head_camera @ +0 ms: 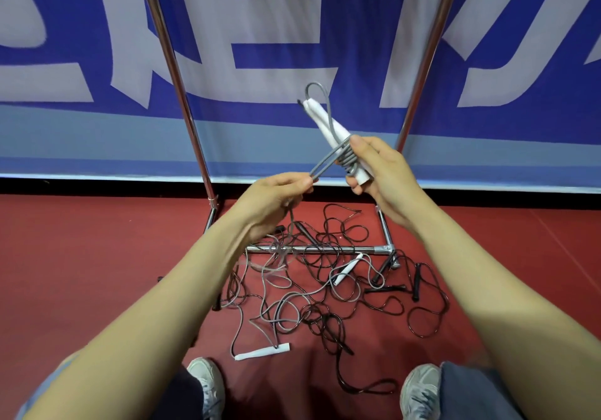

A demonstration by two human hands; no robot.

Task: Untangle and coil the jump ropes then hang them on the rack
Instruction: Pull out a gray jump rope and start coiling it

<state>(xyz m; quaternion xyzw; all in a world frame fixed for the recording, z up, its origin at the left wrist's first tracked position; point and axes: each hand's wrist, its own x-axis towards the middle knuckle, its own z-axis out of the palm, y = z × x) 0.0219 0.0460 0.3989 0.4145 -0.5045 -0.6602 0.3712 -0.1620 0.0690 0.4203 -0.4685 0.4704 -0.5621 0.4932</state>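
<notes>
Above red floor (97,257), both hands' fingers (361,149) pinch grey rope (328,159).

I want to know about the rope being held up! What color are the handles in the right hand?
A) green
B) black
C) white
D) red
C: the right hand grips two white handles side by side, with the grey rope wound around them, while the left hand pinches the rope's loose end.
</notes>
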